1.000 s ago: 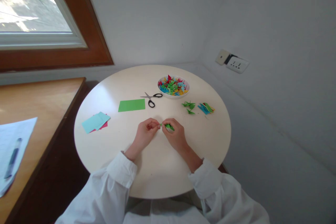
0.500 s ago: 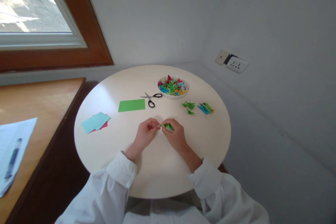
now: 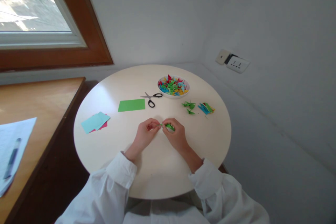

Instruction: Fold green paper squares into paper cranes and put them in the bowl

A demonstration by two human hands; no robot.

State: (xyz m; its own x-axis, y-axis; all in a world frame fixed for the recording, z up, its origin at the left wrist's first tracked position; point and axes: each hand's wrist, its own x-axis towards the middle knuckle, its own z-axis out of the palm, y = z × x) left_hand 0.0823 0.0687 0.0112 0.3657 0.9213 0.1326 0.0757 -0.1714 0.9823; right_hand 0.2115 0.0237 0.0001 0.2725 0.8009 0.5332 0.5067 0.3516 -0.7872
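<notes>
A small folded green paper (image 3: 170, 126) is pinched between my two hands over the front middle of the round white table (image 3: 157, 171). My left hand (image 3: 146, 131) grips its thin left tip with thumb and forefinger. On the other side, my right hand (image 3: 175, 133) closes round the wider part and hides some of it. Beyond my right hand lie several green paper cranes (image 3: 189, 106). Past my left hand rest a flat green paper sheet (image 3: 131, 105) and black-handled scissors (image 3: 151, 98) with their blades apart.
At the back, a white bowl (image 3: 160, 91) holds many coloured paper cranes. Folded paper strips (image 3: 206, 108) lie at the right, light blue and red paper pieces (image 3: 96, 122) at the left. A wooden desk (image 3: 52, 101) carries paper and a pen (image 3: 12, 158). Walls stand behind and right.
A little more of the green paper shows between my fingertips. My hands have barely moved, and the things on the table lie as before.
</notes>
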